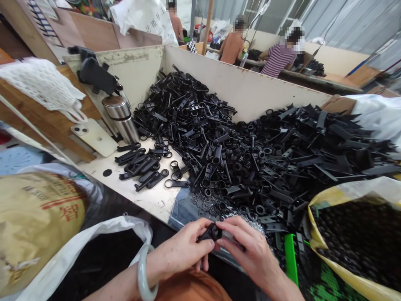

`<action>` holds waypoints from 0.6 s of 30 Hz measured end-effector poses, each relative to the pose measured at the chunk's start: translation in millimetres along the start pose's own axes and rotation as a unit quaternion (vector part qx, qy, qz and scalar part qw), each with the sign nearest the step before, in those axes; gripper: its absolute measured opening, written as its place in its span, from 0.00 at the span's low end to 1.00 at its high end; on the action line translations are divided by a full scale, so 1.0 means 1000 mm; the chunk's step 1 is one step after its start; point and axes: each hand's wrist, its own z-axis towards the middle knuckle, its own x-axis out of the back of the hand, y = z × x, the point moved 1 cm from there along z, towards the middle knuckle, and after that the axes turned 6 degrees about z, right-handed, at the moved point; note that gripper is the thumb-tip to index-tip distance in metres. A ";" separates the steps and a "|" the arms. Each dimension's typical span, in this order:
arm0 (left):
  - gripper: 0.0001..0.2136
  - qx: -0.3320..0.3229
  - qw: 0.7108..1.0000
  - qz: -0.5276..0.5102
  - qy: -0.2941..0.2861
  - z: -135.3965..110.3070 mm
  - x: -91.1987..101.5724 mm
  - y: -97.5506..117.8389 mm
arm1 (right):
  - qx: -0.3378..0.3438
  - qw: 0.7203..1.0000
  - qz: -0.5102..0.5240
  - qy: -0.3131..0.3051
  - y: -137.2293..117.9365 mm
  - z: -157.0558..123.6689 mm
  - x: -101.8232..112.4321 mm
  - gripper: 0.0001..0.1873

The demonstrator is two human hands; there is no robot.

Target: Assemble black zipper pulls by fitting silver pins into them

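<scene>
A small black plastic part [213, 231], smooth and rounded at its right end as far as I can see, sits before a heap of glossy black pieces [200, 125]. Its long axis slants up toward the right hand [247, 244], whose fingertips pinch that end. The left hand [188, 242] curls closed around the rest, between thumb and fingers.

Single head-worn view, facing forward and down across the bench [158, 205]. Left hand [187, 242] and right hand [249, 242] at close range.
</scene>
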 end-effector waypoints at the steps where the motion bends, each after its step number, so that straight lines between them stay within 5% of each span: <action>1: 0.13 0.004 1.000 0.016 0.005 0.000 -0.001 -0.002 | 0.009 1.000 -0.007 0.000 -0.001 -0.001 0.000 0.14; 10: 0.12 0.001 0.991 0.134 0.025 -0.009 -0.008 -0.009 | 0.073 0.994 -0.073 -0.027 -0.010 -0.013 0.003 0.15; 18: 0.10 -0.003 0.979 0.195 0.051 -0.019 -0.011 0.010 | 0.091 0.985 -0.138 -0.058 -0.014 -0.022 0.004 0.16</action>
